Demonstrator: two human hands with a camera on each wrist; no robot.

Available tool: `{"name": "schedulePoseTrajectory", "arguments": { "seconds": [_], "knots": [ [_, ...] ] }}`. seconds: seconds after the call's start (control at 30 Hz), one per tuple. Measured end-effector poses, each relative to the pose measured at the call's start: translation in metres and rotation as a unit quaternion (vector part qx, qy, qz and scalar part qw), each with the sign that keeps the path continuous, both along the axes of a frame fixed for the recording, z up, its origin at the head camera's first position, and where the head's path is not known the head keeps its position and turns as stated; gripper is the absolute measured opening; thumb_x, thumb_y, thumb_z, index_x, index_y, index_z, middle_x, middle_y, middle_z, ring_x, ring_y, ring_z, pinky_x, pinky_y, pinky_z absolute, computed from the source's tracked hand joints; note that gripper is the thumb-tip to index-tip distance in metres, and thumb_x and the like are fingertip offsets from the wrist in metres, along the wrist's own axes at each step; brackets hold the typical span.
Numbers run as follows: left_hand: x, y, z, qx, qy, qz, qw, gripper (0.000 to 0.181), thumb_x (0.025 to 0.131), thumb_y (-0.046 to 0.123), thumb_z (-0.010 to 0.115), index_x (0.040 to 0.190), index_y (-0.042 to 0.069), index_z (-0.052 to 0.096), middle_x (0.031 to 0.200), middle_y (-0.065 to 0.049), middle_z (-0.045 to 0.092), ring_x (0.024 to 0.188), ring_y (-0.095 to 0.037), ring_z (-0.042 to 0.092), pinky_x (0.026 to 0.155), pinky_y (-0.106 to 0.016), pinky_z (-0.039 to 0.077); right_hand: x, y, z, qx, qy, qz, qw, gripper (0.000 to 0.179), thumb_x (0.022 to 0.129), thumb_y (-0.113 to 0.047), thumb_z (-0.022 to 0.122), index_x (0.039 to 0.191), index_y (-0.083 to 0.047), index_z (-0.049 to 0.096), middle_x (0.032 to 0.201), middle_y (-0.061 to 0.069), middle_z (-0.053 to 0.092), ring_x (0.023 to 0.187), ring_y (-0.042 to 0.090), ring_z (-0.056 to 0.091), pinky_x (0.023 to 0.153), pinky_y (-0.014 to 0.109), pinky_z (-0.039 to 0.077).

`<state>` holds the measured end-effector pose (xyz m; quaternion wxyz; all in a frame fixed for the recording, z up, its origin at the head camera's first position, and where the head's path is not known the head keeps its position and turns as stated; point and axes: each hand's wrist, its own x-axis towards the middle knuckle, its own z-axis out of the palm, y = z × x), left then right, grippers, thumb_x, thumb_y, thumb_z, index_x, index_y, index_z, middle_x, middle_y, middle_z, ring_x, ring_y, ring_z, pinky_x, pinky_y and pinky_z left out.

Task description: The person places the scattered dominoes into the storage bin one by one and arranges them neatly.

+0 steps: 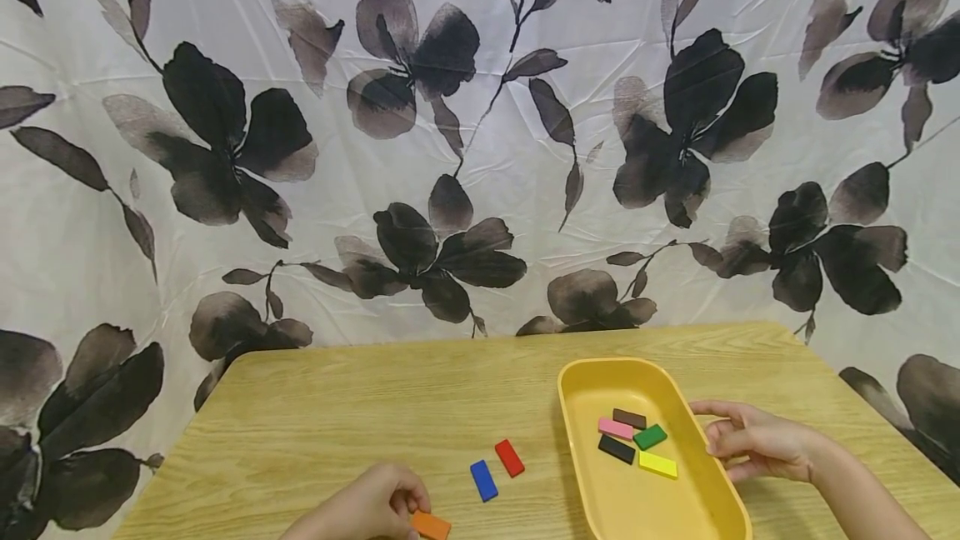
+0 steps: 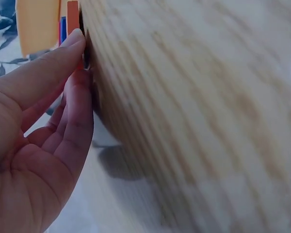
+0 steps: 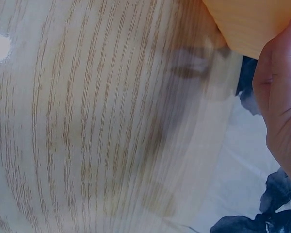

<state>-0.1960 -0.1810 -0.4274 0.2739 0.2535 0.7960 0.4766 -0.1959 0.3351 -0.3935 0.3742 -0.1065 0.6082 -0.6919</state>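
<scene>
My left hand [image 1: 372, 504] pinches an orange block [image 1: 431, 525] between thumb and fingers, low over the wooden table; the left wrist view shows the thumb [image 2: 75, 41] against the block's side. Just to its right lie a blue block [image 1: 483, 480] and a red block [image 1: 510, 457] on the wood. At the right side of a yellow tray [image 1: 573, 407], my right hand [image 1: 765, 442] grips the rim, with the index finger along its far part and the thumb lower. Inside the tray are brown [image 1: 629, 418], pink [image 1: 616, 428], green [image 1: 650, 437], black [image 1: 617, 449] and yellow [image 1: 658, 464] blocks.
The wooden table [image 1: 337, 407] ends at a far edge in front of a white curtain [image 1: 540, 173] with dark flowers. The tray takes up the right part of the table, and its near end reaches the bottom of the head view.
</scene>
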Motion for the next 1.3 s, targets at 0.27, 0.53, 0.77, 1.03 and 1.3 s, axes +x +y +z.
{"name": "schedulePoseTrajectory", "arguments": {
  "seconds": [0.27, 0.53, 0.77, 1.03, 1.3],
  "knots": [
    [0.001, -0.002, 0.003, 0.012, -0.01, 0.007, 0.9999, 0.018, 0.072, -0.004, 0.073, 0.087, 0.002, 0.067, 0.077, -0.005, 0.06, 0.063, -0.011, 0.053, 0.056, -0.02, 0.045, -0.001, -0.002, -0.002, 0.008, 0.003, -0.007, 0.9999, 0.06, 0.091, 0.002, 0.048, 0.14, 0.008, 0.015, 0.098, 0.007, 0.055, 0.087, 0.016, 0.06, 0.08, 0.039, 0.051],
    [-0.003, -0.002, 0.018, 0.01, 0.006, 0.02, 0.9997, 0.018, 0.073, 0.0, 0.075, 0.089, 0.002, 0.067, 0.081, -0.005, 0.061, 0.065, -0.013, 0.055, 0.058, -0.022, 0.046, -0.002, -0.005, -0.001, 0.01, 0.007, -0.005, 0.9999, 0.057, 0.091, 0.001, 0.048, 0.14, 0.005, 0.019, 0.097, 0.007, 0.056, 0.085, 0.015, 0.06, 0.079, 0.038, 0.051],
    [-0.008, 0.005, 0.032, -0.008, 0.064, 0.012, 0.9979, 0.019, 0.071, 0.004, 0.078, 0.086, 0.007, 0.067, 0.083, -0.003, 0.061, 0.064, -0.01, 0.056, 0.057, -0.021, 0.046, -0.001, -0.004, -0.002, 0.01, 0.01, -0.006, 0.9999, 0.058, 0.091, 0.002, 0.048, 0.14, 0.006, 0.017, 0.097, 0.006, 0.056, 0.084, 0.014, 0.059, 0.079, 0.038, 0.051],
    [-0.013, 0.026, 0.048, -0.02, 0.102, 0.022, 0.9944, 0.018, 0.069, 0.002, 0.079, 0.084, 0.008, 0.069, 0.084, -0.001, 0.063, 0.066, -0.013, 0.059, 0.06, -0.023, 0.049, 0.0, -0.003, 0.0, 0.004, 0.016, -0.001, 0.9999, 0.058, 0.091, 0.002, 0.047, 0.139, 0.008, 0.014, 0.096, 0.005, 0.056, 0.084, 0.013, 0.06, 0.079, 0.037, 0.052],
    [-0.021, 0.055, 0.059, -0.016, 0.135, 0.019, 0.9905, 0.018, 0.068, 0.004, 0.08, 0.082, 0.008, 0.069, 0.079, 0.001, 0.062, 0.065, -0.013, 0.057, 0.059, -0.023, 0.047, 0.002, -0.002, -0.001, 0.006, 0.018, -0.003, 0.9998, 0.058, 0.091, 0.002, 0.047, 0.14, 0.007, 0.016, 0.096, 0.006, 0.056, 0.083, 0.013, 0.059, 0.077, 0.036, 0.052]
  ]
}}
